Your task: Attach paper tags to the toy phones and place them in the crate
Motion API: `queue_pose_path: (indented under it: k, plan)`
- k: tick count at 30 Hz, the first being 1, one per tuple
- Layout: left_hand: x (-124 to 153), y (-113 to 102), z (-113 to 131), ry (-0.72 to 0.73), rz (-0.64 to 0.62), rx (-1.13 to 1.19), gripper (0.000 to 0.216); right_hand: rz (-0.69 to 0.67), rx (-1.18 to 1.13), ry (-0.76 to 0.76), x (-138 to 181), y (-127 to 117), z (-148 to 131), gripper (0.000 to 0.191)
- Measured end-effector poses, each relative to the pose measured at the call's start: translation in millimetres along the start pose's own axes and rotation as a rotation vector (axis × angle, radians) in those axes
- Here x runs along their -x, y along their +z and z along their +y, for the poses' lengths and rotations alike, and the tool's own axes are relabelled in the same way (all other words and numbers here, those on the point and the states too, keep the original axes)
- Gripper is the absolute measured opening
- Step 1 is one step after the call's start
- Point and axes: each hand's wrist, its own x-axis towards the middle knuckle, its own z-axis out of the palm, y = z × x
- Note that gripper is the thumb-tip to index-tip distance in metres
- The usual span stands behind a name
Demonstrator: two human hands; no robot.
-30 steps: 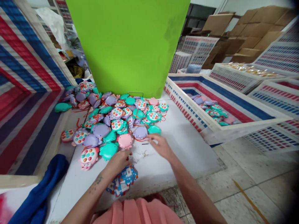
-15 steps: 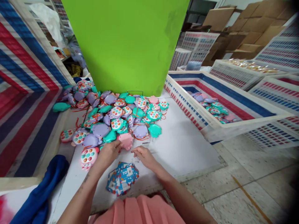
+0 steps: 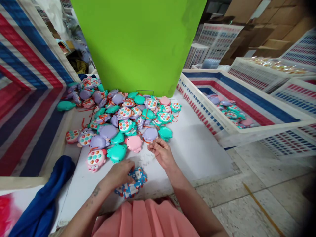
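Note:
My left hand (image 3: 122, 172) is over a loose heap of blue printed cards (image 3: 128, 190), thumb and forefinger apart at its upper edge; the other fingers are partly hidden. My right hand (image 3: 161, 153) is closed in a pinch just in front of a purple animal-shaped toy (image 3: 150, 134) with an orange cord. Whatever lies between these fingertips is too small to make out. Between the hands and the toy pile lie a pink toy (image 3: 134, 143) and a green toy (image 3: 117, 153). Behind them spreads a pile of similar toys, some showing coloured round buttons (image 3: 125, 113).
A green panel (image 3: 140, 46) rises behind the pile on the white table (image 3: 192, 154). To the right, a white crate (image 3: 227, 135) with striped lining holds more toys. On the left are a striped-lined crate (image 3: 46, 131) and a blue cloth (image 3: 53, 191).
My left hand has left the pink toy and come back to the cards. The right hand has risen toward the purple toy. A green toy is now uncovered beside the pink one.

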Motion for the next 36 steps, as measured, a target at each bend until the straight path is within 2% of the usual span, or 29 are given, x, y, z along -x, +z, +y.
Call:
queue_pose_path:
  k: [2, 5, 9, 12, 14, 16, 19, 22, 26, 36]
  plan:
    - [-2, 6, -1, -0.012, -0.014, -0.028, 0.025, -0.03, 0.017, 0.017, 2, 2, -2, 0.015]
    - [-3, 10, -7, -0.007, 0.017, 0.067, 0.018, -0.071, 0.092, 0.072, 6, 2, 0, 0.018]
    - [-2, 8, -19, -0.009, 0.049, 0.313, 0.015, -0.094, 0.252, 0.133, 10, -1, 5, 0.023]
    - [1, 3, -26, 0.03, 0.015, 0.513, 0.019, -0.123, 0.392, 0.169, 12, -3, 8, 0.025]
    - [3, -1, -26, 0.057, -0.011, 0.657, 0.022, -0.156, 0.475, 0.184, 14, -3, 8, 0.024]
    - [4, -5, -24, 0.057, 0.024, 0.809, 0.027, -0.197, 0.574, 0.191, 16, -2, 8, 0.022]
    - [2, -9, -18, 0.037, 0.139, 0.991, 0.032, -0.245, 0.792, 0.146, 21, 5, 8, 0.017]
    - [0, -10, -12, 0.049, 0.192, 1.098, 0.034, -0.241, 0.987, 0.038, 24, 11, 10, 0.014]
    - [-3, -7, -11, 0.083, 0.189, 1.165, 0.033, -0.198, 1.108, -0.067, 24, 14, 14, 0.013]
    - [-1, -5, -9, 0.09, 0.221, 1.148, 0.035, -0.127, 1.326, -0.157, 23, 15, 12, 0.013]
